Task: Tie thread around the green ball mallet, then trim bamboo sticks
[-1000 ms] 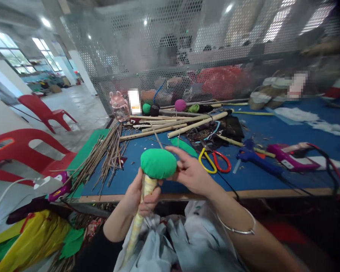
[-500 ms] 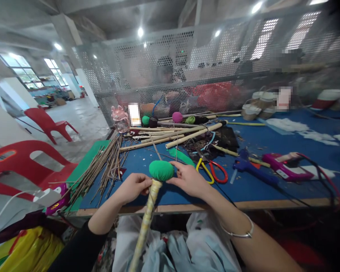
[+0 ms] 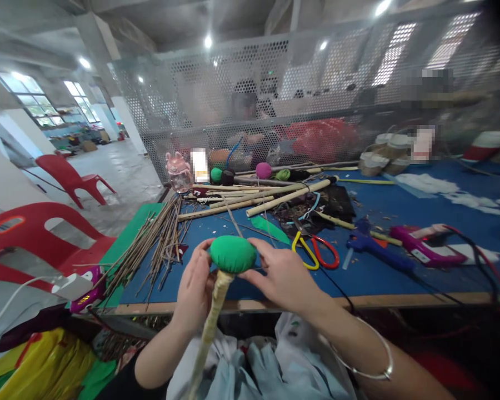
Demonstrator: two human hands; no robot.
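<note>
A stick wrapped in pale yellowish strips slants up from my lap and carries a rounded head covered in green cloth. My left hand cups the head's left side, its fingers curled around behind where the stick joins. On the opposite side, my right hand grips the head between thumb and fingers. Yellow-and-red-handled scissors lie just beyond my right hand. A leaf-shaped piece of green cloth rests on the table behind the head.
Thin twigs are heaped at left on the blue table. Thicker sticks, some with coloured cloth heads, lie at the back before a perforated metal screen. A blue glue gun and purple power strip with cords occupy the right.
My left hand has moved from the stick's neck up to the head's left side. The head has shifted slightly left, and my right hand still holds its right side.
</note>
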